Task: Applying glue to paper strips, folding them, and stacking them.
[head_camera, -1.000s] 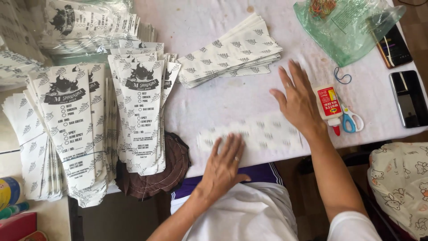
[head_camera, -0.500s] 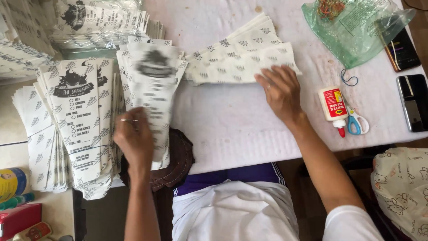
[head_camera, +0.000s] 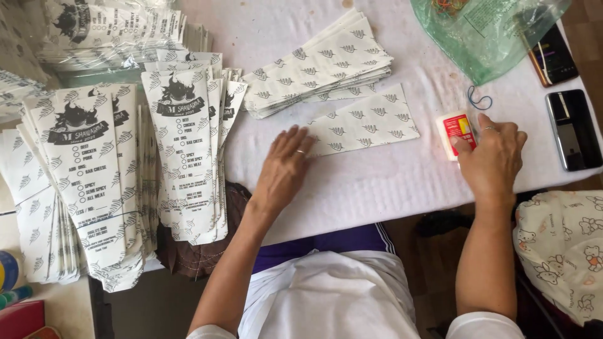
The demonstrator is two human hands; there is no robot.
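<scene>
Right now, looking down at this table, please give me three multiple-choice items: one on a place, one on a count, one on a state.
1. Where does the single flat paper sheet lie?
A. On the white table cover, below the fanned stack
B. Inside the green plastic bag
C. On the floor

2. How many phones lie at the table's right edge?
A. One
B. Two
C. Four

3. What is the right hand doing?
A. Resting on the glue bottle
B. Raised in the air
C. Pressing on a phone

Answers:
1. A: the sheet lies alone on the cover, with the left hand on its near end.
2. B: one dark phone lies beside the right hand, another above it.
3. A: its fingers cover the bottle's lower part; the grip itself cannot be seen clearly.
</scene>
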